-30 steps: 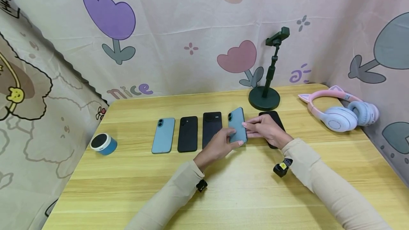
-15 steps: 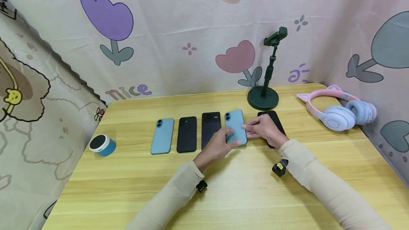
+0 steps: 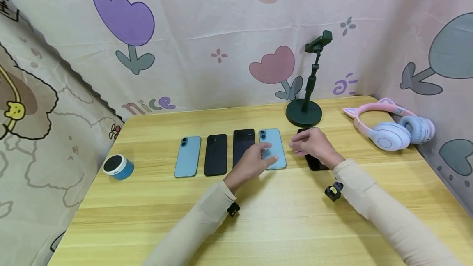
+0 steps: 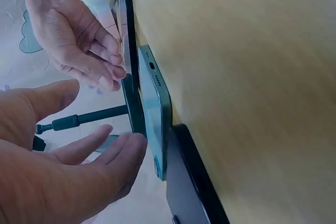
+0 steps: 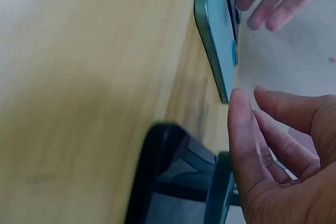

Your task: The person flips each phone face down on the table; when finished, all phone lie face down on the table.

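A light blue phone (image 3: 278, 150) lies camera side up on the table, its end port facing me in the left wrist view. Over its left edge hovers my left hand (image 3: 251, 162), thumb and fingers spread and holding nothing. My right hand (image 3: 314, 146) is just right of that phone, fingers loosely bent and apart from it, overlapping a black phone (image 3: 315, 164) in the head view. A dark phone (image 3: 244, 138) with a wide camera bar is partly hidden behind my left hand. Farther left lie a black phone (image 3: 216, 155) and another light blue phone (image 3: 187, 158).
A dark green phone stand (image 3: 304, 114) rises behind the row of phones. Pink and white cat-ear headphones (image 3: 391, 136) rest at the right back corner. At the left edge is a blue jar with a white-rimmed lid (image 3: 118, 167). Patterned cloth (image 3: 207, 19) hangs behind the table.
The light blue phone, tilted between both hands a second ago, has come down flat and straight in the row. Both hands have let go, and the right one has moved slightly right.
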Available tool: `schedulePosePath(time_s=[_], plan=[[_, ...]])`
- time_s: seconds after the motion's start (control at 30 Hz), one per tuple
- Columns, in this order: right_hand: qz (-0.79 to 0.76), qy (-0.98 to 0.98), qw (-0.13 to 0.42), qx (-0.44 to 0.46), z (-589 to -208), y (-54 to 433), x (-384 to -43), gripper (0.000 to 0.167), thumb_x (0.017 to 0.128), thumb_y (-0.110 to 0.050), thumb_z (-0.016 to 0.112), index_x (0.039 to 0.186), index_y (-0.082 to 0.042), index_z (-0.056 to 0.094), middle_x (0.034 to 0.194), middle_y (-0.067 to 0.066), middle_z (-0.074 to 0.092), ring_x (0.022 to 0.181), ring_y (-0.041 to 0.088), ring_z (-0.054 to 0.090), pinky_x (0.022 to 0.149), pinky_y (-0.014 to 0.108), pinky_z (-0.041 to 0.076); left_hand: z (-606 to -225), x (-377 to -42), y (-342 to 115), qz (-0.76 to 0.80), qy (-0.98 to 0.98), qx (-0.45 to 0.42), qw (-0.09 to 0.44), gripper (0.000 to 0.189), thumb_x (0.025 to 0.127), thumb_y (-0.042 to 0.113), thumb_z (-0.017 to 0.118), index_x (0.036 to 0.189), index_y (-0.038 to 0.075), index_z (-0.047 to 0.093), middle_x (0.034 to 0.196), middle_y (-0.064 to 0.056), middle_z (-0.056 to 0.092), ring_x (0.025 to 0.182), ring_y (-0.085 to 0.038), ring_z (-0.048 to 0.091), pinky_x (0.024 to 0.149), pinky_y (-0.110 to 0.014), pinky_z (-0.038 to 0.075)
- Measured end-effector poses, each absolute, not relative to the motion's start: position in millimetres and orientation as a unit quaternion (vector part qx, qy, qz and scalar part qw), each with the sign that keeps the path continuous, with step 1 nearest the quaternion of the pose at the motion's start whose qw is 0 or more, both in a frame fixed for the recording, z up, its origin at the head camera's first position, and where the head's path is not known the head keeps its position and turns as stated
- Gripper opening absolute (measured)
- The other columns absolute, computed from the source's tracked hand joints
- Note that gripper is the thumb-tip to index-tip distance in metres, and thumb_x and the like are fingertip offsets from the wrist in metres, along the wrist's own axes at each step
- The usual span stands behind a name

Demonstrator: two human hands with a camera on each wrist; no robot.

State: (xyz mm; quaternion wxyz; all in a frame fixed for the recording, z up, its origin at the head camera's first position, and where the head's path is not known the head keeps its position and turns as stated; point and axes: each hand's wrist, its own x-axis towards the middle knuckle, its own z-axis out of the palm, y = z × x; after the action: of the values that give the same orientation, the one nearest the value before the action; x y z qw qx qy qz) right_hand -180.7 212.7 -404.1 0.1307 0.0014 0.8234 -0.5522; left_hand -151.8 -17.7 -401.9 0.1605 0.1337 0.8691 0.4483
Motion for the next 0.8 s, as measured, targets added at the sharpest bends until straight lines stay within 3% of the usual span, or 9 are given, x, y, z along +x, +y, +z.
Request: schedulePosePath(time_s=[0.3, 0.6, 0.63, 0.7, 0.8], plan=[[-0.494, 0.861, 0.121, 0.019, -390, 241, -178, 0.038, 0.093, -0.019, 0.076, 0.118, 0.009, 0.069, 0.108, 0.024, 0.072, 0.085, 0.030, 0.073, 0.073, 0.037, 0.061, -403, -159, 8, 0.462, 0.856, 0.147, 0.176, 0.047, 0.101, 0.027, 0.066, 0.141, 0.003, 0.059, 0.141, -0.008, 0.060, 0.119, -0.021, 0.061, 0.093, -0.035, 0.054], [-0.431, 0.895, 0.108, 0.037, -383, 267, -175, 0.050, 0.091, -0.028, 0.079, 0.121, 0.010, 0.066, 0.108, 0.023, 0.071, 0.079, 0.024, 0.068, 0.070, 0.032, 0.060, -407, -163, 45, 0.445, 0.866, 0.122, 0.194, 0.047, 0.098, 0.029, 0.070, 0.137, 0.004, 0.062, 0.128, -0.005, 0.066, 0.116, -0.016, 0.062, 0.095, -0.033, 0.052], [-0.426, 0.897, 0.109, 0.041, -383, 269, -175, 0.052, 0.091, -0.029, 0.079, 0.122, 0.010, 0.066, 0.111, 0.024, 0.070, 0.080, 0.024, 0.067, 0.071, 0.032, 0.060, -407, -164, 48, 0.442, 0.867, 0.121, 0.197, 0.040, 0.098, 0.029, 0.070, 0.130, 0.005, 0.065, 0.116, -0.002, 0.068, 0.105, -0.014, 0.064, 0.088, -0.030, 0.053], [-0.417, 0.900, 0.115, 0.052, -384, 273, -174, 0.056, 0.091, -0.031, 0.079, 0.125, 0.010, 0.064, 0.115, 0.025, 0.067, 0.084, 0.026, 0.066, 0.073, 0.034, 0.059, -410, -164, 55, 0.438, 0.867, 0.124, 0.203, 0.025, 0.098, 0.029, 0.071, 0.102, 0.004, 0.068, 0.086, 0.002, 0.062, 0.077, -0.010, 0.058, 0.068, -0.027, 0.048], [-0.405, 0.904, 0.120, 0.062, -387, 277, -173, 0.058, 0.090, -0.031, 0.079, 0.127, 0.010, 0.062, 0.113, 0.024, 0.066, 0.084, 0.027, 0.064, 0.074, 0.035, 0.057, -412, -164, 63, 0.442, 0.865, 0.124, 0.204, 0.042, 0.098, 0.026, 0.071, 0.066, 0.011, 0.047, 0.060, 0.006, 0.032, 0.051, -0.010, 0.029, 0.050, -0.028, 0.026]])
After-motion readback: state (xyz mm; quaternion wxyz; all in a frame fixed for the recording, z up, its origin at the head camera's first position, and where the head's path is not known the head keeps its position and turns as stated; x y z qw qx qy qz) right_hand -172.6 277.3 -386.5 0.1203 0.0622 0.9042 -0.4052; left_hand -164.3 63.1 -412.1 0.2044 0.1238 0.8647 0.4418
